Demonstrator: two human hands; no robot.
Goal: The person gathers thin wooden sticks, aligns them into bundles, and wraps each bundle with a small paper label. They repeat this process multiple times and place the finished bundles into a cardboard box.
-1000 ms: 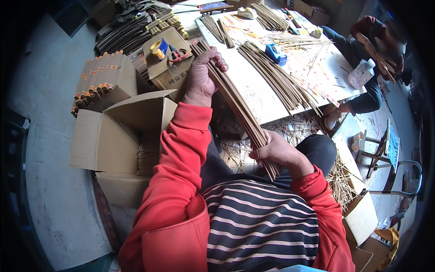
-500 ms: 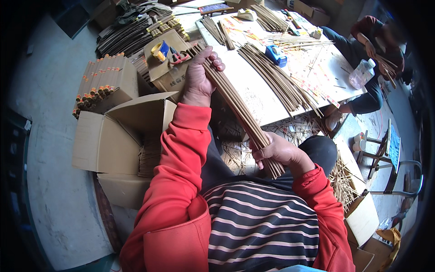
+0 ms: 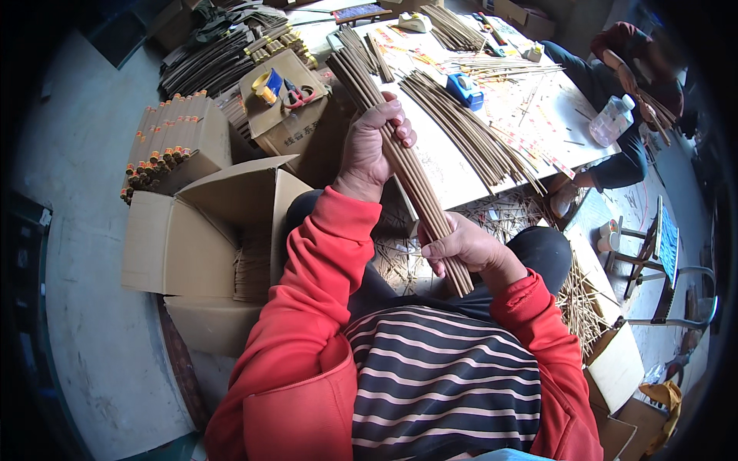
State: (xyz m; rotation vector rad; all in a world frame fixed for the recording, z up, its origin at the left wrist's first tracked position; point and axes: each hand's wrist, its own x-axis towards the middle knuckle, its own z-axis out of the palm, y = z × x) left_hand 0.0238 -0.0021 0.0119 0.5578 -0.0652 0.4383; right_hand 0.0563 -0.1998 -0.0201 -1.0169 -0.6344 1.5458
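A bundle of long brown incense sticks slants across in front of me, its far end up at the table's left edge and its near end over my lap. My left hand is wrapped round the upper half. Lower down, my right hand grips the sticks near their near end, thumb across the top. On the white table, a wide row of loose incense sticks lies just right of the bundle, with a blue tape dispenser beside it.
An open cardboard box holding sticks stands at my left, behind it a stack of labelled incense bundles. Scissors and tape rolls lie on another box. Across the table sits a person holding sticks, near a plastic jug. Sticks litter the floor.
My left hand has slid down the bundle toward my right hand, so more of the far end shows above it. My right hand stays nearly in place.
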